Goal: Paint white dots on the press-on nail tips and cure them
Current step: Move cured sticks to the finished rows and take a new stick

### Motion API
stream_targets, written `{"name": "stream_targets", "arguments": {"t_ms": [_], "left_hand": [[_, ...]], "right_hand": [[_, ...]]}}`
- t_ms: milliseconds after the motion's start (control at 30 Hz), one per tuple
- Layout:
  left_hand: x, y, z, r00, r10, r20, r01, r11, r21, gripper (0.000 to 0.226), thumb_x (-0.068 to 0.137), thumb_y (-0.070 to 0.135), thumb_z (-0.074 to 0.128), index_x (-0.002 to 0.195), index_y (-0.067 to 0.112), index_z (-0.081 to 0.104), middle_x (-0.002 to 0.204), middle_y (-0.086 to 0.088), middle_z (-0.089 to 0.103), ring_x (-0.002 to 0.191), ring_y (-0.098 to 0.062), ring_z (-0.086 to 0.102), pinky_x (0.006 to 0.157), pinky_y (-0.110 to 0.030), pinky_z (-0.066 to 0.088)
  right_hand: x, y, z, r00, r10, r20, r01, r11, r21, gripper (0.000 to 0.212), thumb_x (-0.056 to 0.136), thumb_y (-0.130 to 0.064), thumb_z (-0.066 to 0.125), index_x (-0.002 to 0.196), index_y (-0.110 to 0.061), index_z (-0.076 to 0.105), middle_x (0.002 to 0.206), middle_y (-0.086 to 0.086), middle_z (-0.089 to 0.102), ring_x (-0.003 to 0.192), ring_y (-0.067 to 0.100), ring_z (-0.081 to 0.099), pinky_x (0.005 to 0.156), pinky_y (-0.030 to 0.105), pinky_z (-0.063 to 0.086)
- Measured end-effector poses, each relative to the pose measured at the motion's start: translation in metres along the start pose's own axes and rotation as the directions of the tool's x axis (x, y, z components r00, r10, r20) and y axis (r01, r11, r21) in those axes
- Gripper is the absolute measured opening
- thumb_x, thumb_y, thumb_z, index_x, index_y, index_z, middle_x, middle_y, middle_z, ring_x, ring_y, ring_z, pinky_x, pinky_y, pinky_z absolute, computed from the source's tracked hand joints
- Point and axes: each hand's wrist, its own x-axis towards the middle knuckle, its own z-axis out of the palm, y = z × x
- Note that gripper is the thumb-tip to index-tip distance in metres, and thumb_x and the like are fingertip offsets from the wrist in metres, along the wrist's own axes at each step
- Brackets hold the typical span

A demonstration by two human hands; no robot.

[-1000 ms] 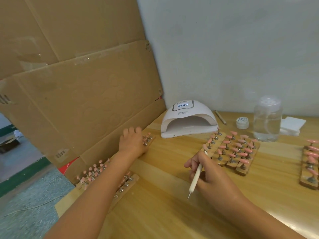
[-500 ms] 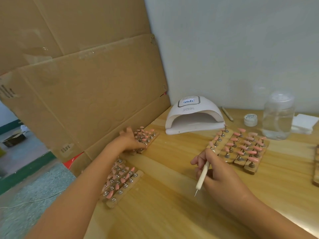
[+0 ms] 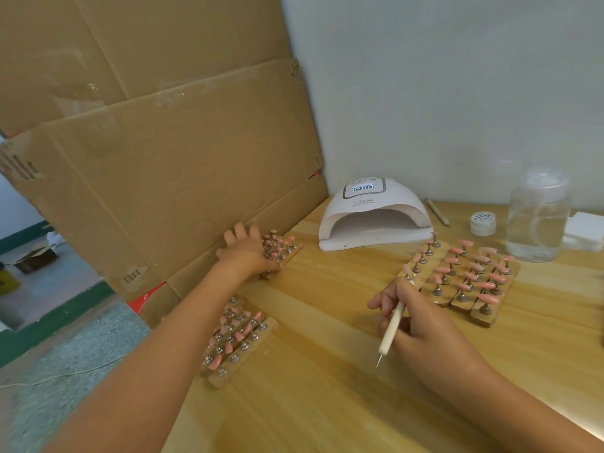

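A big cardboard sheet fills the view from 8 to 12 o'clock, standing along the left edge of the wooden table. At 1 o'clock a white curing lamp sits with its mouth open toward the person and its display lit. A clear jar stands at 2 o'clock, with a stack of white pads just beside it.

The pink nail tips sit on metal pegs set in wooden strips, in three groups. The right racks lie side by side at 3 o'clock, their tips long and glossy. The near racks lie at 7 o'clock, partly behind the left forearm. The far rack lies at 11 o'clock by the cardboard. Any white dots are too small to make out.

The left hand rests over the far rack's left side, fingers bunched together toward the cardboard. Whether they grip the rack I cannot tell.

The right hand, at 4 o'clock, has its fingers curled, pinching a white dotting pen. The pen's metal point aims toward 7 o'clock.

A small white pot and a wooden stick lie between lamp and jar.
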Motion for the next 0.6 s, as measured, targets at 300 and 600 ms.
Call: {"name": "stream_targets", "arguments": {"t_ms": [300,600], "left_hand": [[-0.168,-0.094,-0.004,0.874,-0.111,-0.474,-0.201,0.804,-0.560,0.075,0.081,0.069,0.049,0.143,0.034,0.026,0.130,0.009,0.042,0.118,-0.013,0.045,0.093,-0.042,0.043],[-0.212,-0.113,0.065,0.919,-0.394,0.030,0.362,0.810,-0.461,0.128,0.061,0.063,0.078,0.151,0.011,0.003,0.150,-0.017,0.033,0.139,-0.035,0.031,0.114,-0.048,0.025]], "right_hand": [[-0.001,-0.002,0.000,1.000,-0.002,-0.002,0.002,1.000,-0.006,0.041,0.085,0.005,0.055,0.081,-0.035,0.046,0.097,-0.020,0.061,0.078,0.002,0.058,0.066,0.025,0.046],[-0.002,-0.002,0.002,1.000,0.012,-0.012,-0.012,1.000,0.010,0.039,0.087,0.003,0.057,0.080,-0.034,0.048,0.097,-0.022,0.063,0.080,0.014,0.062,0.071,0.029,0.051]]}}
